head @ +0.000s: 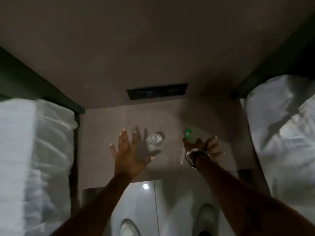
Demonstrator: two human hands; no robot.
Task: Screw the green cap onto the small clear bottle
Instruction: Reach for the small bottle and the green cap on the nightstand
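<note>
A small clear bottle (154,139) stands upright on the brown bedside table (105,133), seen from above, with no cap on it. The green cap (188,133) lies on the table to the bottle's right. My left hand (130,151) hovers just left of the bottle with fingers spread and holds nothing. My right hand (203,147), with bracelets at the wrist, is open just below and right of the cap, its fingertips close to it but not closed around it.
White bedding (32,159) lies at the left and more white bedding (286,130) at the right of the narrow table. A dark panel (156,93) sits in the wall behind. Glossy floor and my white shoes (128,227) show below.
</note>
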